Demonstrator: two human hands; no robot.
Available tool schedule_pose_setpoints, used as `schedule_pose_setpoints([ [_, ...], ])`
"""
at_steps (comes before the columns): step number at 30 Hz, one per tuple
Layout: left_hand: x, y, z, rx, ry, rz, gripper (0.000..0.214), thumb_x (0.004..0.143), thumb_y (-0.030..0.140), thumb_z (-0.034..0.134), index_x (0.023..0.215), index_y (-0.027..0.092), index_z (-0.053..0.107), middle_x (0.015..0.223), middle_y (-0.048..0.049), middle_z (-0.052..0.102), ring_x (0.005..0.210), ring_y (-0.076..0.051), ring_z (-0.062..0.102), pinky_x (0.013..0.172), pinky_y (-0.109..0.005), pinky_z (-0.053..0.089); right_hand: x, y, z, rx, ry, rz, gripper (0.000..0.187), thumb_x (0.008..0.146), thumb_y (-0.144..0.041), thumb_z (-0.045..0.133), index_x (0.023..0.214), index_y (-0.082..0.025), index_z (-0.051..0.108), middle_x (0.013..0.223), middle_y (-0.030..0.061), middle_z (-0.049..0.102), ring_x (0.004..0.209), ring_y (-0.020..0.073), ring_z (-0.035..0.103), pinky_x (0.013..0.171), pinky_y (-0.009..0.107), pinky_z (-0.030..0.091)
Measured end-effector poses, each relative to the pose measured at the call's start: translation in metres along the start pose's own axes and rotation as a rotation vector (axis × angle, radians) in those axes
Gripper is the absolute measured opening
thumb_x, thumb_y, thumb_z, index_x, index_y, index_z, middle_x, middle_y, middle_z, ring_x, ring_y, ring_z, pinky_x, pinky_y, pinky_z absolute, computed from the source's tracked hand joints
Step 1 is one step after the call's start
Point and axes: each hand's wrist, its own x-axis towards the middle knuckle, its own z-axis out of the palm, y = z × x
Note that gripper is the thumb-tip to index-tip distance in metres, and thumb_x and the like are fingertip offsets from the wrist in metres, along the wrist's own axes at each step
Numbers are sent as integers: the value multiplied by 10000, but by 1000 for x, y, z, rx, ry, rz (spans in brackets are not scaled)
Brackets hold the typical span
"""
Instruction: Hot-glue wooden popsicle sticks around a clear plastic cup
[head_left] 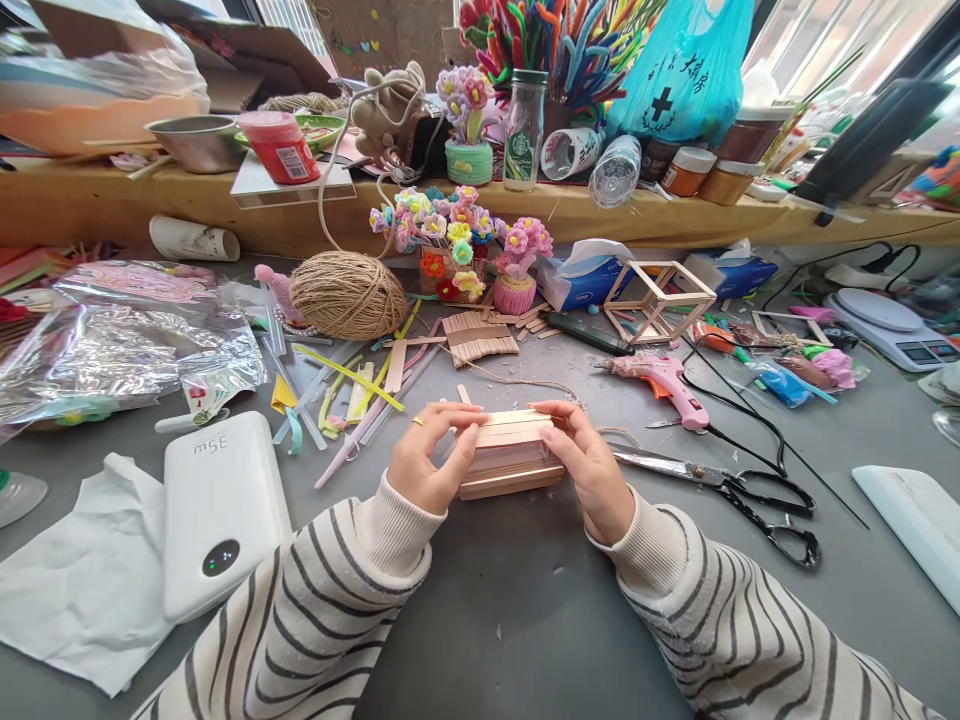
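Note:
A small box built of pale wooden craft sticks (514, 432) is between my two hands, low over the grey table. Its front shows a clear or open band above a stack of sticks at the bottom. My left hand (431, 450) grips its left end, thumb on the top sticks; a ring is on one finger. My right hand (592, 465) pinches the right end, thumb at the top front edge. Behind the box lies a row of craft sticks (480, 338). To the right are black-handled scissors (712, 475) and a pink hot glue gun (664, 385).
A white power bank (225, 510) and crumpled tissue (82, 580) lie left. Behind are a twine ball (349, 295), scattered straws (360, 400), yarn flowers (450, 240) and a wooden stick frame (660, 300). A kitchen scale (892, 325) stands right. The glue gun's cord trails near the scissors.

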Motion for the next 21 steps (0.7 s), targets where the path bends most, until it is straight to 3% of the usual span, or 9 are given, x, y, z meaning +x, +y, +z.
schedule_pose_setpoints([
  [4,0,-3,-3,43,0,11,196,831,244,426,920,186,591,916,-51,620,932,-169,556,902,-320,418,-1,1,0,22,10,-7,257,768,-377,521,988,-245,533,1097,30,564,1040,163,488,861,301,413],
  [8,0,-4,-5,65,-73,16,212,836,261,414,975,187,555,951,-65,614,925,-181,555,917,-361,408,-2,3,0,52,20,19,286,813,-420,456,1019,-247,553,1101,19,569,1032,170,495,862,307,395],
  [13,-1,1,-1,-5,10,-85,215,824,273,415,937,173,568,938,-65,603,934,-186,536,927,-361,380,-2,3,-1,82,35,40,303,842,-433,412,1023,-255,578,1081,5,579,1041,183,487,874,311,360],
  [21,-2,2,0,-147,16,-166,248,834,242,362,973,177,556,949,-59,608,937,-181,537,890,-338,387,-3,6,-2,74,23,11,256,839,-413,445,1018,-284,574,1116,-21,570,1035,160,473,899,299,317],
])
